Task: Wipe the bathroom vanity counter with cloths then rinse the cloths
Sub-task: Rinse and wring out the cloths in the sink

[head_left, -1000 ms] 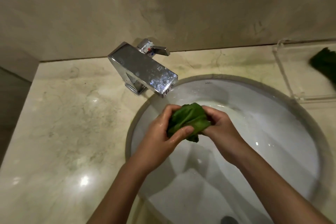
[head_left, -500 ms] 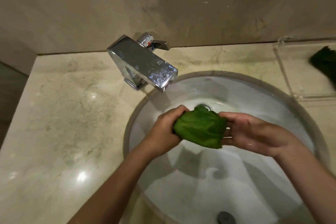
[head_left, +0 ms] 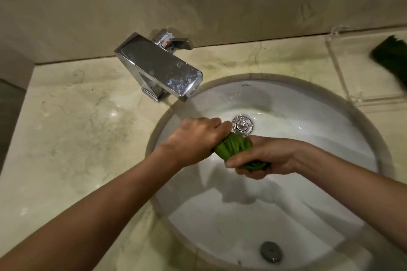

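A wet green cloth [head_left: 234, 148] is bunched into a short roll over the white sink basin [head_left: 330, 138]. My left hand [head_left: 196, 141] grips its left end from above, knuckles up. My right hand [head_left: 266, 158] grips the right end, fingers curled under the cloth. Both hands hover just in front of the chrome drain plug [head_left: 242, 125]. A second dark green cloth [head_left: 392, 55] lies at the far right on the marble vanity counter [head_left: 77, 127].
A square chrome tap [head_left: 163, 70] with its lever [head_left: 176, 42] stands at the basin's back left; no water runs from it. A clear acrylic tray [head_left: 343, 86] sits at the right under the dark cloth. An overflow hole [head_left: 271, 251] shows on the near basin wall.
The loosely held cloth has been squeezed into a tight roll. Both hands have closed round it and dropped lower in the basin, uncovering the drain plug.
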{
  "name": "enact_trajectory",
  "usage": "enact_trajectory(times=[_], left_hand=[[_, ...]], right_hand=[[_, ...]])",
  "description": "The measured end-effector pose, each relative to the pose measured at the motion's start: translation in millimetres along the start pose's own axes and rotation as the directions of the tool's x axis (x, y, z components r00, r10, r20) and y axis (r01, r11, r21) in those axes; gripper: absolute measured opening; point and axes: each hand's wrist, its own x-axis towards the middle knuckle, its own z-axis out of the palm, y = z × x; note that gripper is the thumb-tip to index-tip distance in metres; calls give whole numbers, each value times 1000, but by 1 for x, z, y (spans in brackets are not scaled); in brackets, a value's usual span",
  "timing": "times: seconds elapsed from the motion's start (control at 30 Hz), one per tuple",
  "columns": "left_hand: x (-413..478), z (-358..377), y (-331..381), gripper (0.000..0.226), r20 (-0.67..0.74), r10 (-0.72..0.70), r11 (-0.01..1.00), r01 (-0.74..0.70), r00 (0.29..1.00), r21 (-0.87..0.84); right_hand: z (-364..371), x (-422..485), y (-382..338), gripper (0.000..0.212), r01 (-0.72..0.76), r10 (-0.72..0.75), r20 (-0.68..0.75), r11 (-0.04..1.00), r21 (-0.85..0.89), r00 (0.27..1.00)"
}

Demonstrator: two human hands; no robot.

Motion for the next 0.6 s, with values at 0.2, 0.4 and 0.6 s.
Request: enact_trajectory(times=[0.2, 0.4, 0.6], left_hand=[[15, 3, 21, 19, 452, -392, 894, 448, 801, -19], [25, 2, 26, 43, 800, -162, -38, 806, 578, -590], [9, 1, 33, 22, 758, -183, -232, 721, 626, -652]], right_hand=[[3, 9, -15, 19, -316, -588, -299, 76, -946, 752], [-29, 13, -15, 15, -306, -845, 276, -441, -844, 457], [-29, 10, -12, 15, -199, -862, 53, -176, -964, 503]])
